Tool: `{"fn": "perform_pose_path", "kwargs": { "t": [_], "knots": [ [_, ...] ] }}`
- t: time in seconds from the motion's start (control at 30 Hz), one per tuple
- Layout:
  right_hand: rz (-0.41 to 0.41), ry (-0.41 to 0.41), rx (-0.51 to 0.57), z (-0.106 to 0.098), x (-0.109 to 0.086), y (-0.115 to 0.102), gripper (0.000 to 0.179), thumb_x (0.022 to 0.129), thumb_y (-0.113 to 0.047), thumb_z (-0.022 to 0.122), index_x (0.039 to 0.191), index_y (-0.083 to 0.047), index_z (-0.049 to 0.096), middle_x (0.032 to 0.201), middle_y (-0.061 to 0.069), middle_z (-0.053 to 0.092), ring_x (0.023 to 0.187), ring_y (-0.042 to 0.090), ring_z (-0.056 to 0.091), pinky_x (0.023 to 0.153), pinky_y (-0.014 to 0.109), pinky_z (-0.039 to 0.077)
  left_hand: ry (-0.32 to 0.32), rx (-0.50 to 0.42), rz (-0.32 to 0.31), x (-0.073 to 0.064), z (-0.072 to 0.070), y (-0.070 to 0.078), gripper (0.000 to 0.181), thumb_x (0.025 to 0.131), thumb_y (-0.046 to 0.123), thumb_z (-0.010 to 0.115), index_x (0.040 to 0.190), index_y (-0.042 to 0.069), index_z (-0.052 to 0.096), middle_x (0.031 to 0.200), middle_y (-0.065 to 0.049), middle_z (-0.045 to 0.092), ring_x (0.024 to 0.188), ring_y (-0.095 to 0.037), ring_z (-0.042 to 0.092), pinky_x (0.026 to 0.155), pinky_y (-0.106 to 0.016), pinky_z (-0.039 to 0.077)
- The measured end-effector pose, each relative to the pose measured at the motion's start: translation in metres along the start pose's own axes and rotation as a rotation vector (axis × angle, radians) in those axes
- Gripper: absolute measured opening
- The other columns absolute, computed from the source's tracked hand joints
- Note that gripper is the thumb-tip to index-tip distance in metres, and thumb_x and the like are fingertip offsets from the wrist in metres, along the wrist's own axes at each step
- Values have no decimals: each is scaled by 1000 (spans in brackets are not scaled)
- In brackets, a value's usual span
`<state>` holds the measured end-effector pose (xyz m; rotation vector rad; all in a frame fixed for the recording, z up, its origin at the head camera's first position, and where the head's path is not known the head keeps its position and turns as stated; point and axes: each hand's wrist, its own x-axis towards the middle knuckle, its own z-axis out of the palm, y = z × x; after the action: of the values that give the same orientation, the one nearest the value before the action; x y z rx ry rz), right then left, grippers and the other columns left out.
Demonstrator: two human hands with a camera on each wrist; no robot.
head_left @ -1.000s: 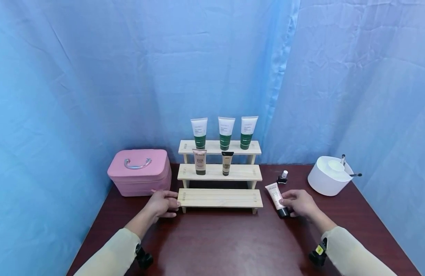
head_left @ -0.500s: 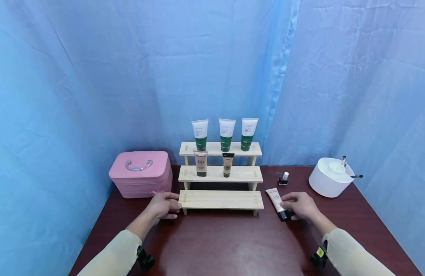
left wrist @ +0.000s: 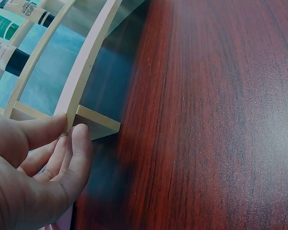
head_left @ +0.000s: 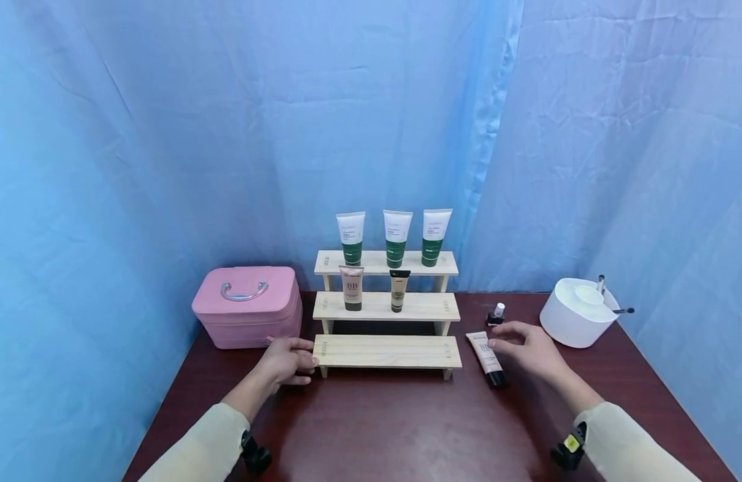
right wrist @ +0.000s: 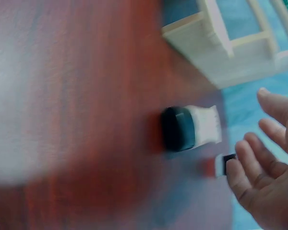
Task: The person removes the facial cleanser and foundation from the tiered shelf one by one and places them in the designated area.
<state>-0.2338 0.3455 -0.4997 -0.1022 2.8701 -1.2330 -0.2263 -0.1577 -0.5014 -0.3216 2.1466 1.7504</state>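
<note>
At the left end of the lowest board of a three-tier wooden display stand (head_left: 386,351), my left hand (head_left: 286,361) pinches the board's end between thumb and fingers. On the right, a pale pink BB cream tube (head_left: 484,353) with a black cap lies on the table. My right hand (head_left: 532,348) hovers beside and above it, fingers spread and holding nothing. Just behind that hand stands a small nail polish bottle (head_left: 496,314) with a white cap. In the right wrist view, blurred, the tube (right wrist: 205,125) lies clear of the fingers.
Green-and-white tubes (head_left: 397,231) stand on the top tier. The middle tier holds another BB cream tube (head_left: 352,286) and a small gold-beige tube (head_left: 398,289). A pink case (head_left: 247,308) sits left; a white brush holder (head_left: 572,318) sits right. Blue curtains (head_left: 371,120) hang behind.
My right hand has let go of the BB cream tube and lifted slightly up and to the right. The tube stays lying on the table. The left hand keeps its hold on the stand.
</note>
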Motion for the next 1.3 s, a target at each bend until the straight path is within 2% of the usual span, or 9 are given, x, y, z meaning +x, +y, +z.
{"fn": "perform_pose_path", "kwargs": {
  "t": [0.17,0.33,0.5,0.67,0.9,1.1,1.3],
  "knots": [
    [-144,-4,72,-14,4,-37,40,92,-32,79,121,-7,69,112,13,74,96,15,71,77,23,61,-2,-8,-1,0,0,-1,42,90,-6,70,131,-5,59,101,-14,71,82,-25,66,64,-36,65],
    [-197,-69,46,-16,13,-77,42,91,-39,79,124,-17,67,117,9,72,103,21,69,81,29,60,-1,-12,-6,1,0,1,43,90,-7,69,131,-6,59,101,-15,71,81,-23,66,63,-36,65],
    [-242,-140,53,-5,30,-107,48,90,-36,81,129,-13,65,120,14,69,103,22,68,84,33,59,-1,-2,-10,2,-1,3,44,90,-7,70,132,-5,58,101,-14,71,83,-25,66,63,-36,65],
    [-287,-150,22,12,46,-130,46,90,-34,81,129,-16,65,124,14,68,102,21,70,82,37,59,1,2,-14,0,-1,4,44,90,-7,70,132,-5,59,100,-15,71,83,-25,66,63,-37,65],
    [-299,-151,42,36,62,-147,48,88,-36,82,129,-18,64,121,5,70,107,21,70,90,46,60,-11,7,-16,-1,-2,4,45,89,-7,71,132,-5,59,102,-15,70,83,-26,66,64,-38,66],
    [-271,-157,117,48,69,-150,54,89,-30,83,134,-13,61,126,14,69,109,24,70,91,45,60,-10,10,-27,1,-2,5,45,90,-6,71,133,-5,59,102,-15,70,83,-25,66,64,-37,66],
    [-273,-145,130,57,73,-152,47,88,-24,83,129,-11,64,124,14,70,107,25,71,89,42,62,-9,12,-27,-1,-2,5,45,89,-6,72,133,-4,59,103,-16,70,83,-25,66,64,-37,66]
  ]
}}
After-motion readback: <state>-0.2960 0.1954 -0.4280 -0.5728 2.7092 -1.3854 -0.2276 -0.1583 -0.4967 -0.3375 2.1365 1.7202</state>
